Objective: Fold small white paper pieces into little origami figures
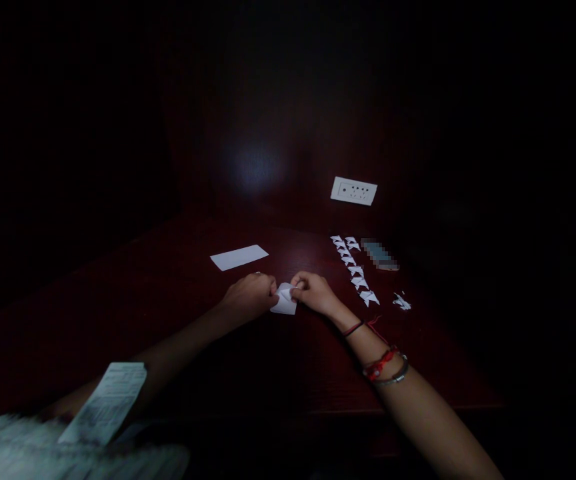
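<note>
A small piece of white paper (284,307), partly folded, is held between my two hands just above the dark red table. My left hand (251,295) pinches its left edge, with a ring on one finger. Thumb and fingers of my right hand (314,292) grip the paper's upper right side. A flat white paper strip (239,257) lies beyond my left hand. To the right of my right hand runs a row of several small folded paper pieces (357,271), with pointed ends.
Right of the folded row lies a phone-like object (379,254), blurred out. Some white paper scraps (402,301) are nearer me. A white socket panel (354,191) sits on the back wall. A printed label (105,402) overlaps my left forearm. The surroundings are very dark.
</note>
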{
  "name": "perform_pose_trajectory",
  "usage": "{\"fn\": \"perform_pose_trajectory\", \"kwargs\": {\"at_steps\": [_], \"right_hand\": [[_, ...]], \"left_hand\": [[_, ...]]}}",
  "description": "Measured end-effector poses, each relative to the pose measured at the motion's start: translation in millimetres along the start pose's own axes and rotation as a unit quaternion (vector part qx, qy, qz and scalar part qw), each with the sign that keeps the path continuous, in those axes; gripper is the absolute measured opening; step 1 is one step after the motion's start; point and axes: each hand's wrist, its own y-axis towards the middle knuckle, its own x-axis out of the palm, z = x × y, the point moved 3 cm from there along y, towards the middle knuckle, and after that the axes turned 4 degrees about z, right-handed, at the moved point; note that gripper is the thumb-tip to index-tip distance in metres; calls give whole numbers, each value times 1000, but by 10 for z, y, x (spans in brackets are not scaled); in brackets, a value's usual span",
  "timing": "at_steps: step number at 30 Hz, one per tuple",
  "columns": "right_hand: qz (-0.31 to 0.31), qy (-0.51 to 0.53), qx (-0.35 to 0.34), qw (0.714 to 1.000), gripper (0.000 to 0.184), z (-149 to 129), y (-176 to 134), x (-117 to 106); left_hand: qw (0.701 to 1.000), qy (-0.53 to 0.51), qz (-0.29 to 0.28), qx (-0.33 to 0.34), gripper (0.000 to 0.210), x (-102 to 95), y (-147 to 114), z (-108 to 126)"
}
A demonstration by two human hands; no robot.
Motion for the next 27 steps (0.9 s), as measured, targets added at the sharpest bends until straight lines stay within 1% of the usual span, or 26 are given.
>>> {"fn": "perform_pose_trajectory", "kwargs": {"at_steps": [3, 6, 11, 15, 17, 21, 23, 27], "right_hand": [[6, 11, 11, 1000, 7, 2, 0, 10], [18, 22, 19, 999, 6, 11, 8, 16], [43, 38, 37, 998, 5, 51, 32, 33], [91, 53, 34, 994, 5, 47, 25, 32], [104, 54, 33, 993, 5, 32, 15, 29], [101, 34, 41, 993, 5, 0, 2, 9], [101, 20, 34, 994, 5, -33, -7, -13], [87, 38, -1, 995, 6, -127, -39, -44]], "left_hand": [[1000, -25, -13, -9, 12, 20, 11, -4], [1000, -30, -2, -9, 12, 16, 9, 9], [999, 6, 44, 5, 11, -24, -13, 52], [995, 27, 99, 1, 14, -27, -19, 63], [993, 20, 113, -4, 14, -5, -11, 59], [994, -20, 110, 3, 12, 43, 22, 62], [993, -38, 115, 1, 12, 49, 38, 63], [990, -70, 119, -5, 27, 63, 59, 60]]}}
